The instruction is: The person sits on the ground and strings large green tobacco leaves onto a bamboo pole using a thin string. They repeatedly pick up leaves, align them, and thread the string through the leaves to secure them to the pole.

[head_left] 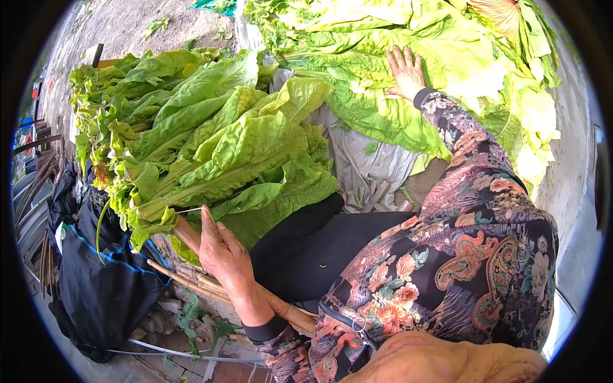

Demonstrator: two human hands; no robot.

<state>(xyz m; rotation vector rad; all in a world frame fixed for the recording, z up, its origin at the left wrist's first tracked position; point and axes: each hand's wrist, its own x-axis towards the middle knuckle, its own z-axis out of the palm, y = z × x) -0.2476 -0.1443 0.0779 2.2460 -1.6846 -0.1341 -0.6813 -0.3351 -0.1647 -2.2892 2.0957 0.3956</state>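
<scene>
My left hand (225, 256) is closed, a thin white string (190, 210) running taut from its fingertips to the stem ends of a row of leaves. Beneath that hand runs a wooden pole (288, 313), and whether the palm also grips it I cannot tell. Large green leaves, like tobacco leaves (233, 143), lie in an overlapping row at the left, stems toward the left. Over at the upper right, my right hand (407, 73) rests with fingers spread on a heap of similar broad leaves (357, 60), holding none of them up.
A pale sheet (370, 163) shows under the heap, between the two groups of leaves. Black fabric with blue edging (112, 281) hangs at the lower left, near thin canes (191, 281). My dark-trousered leg (319, 246) lies between the leaves and my body. Concrete ground (128, 29) stretches behind.
</scene>
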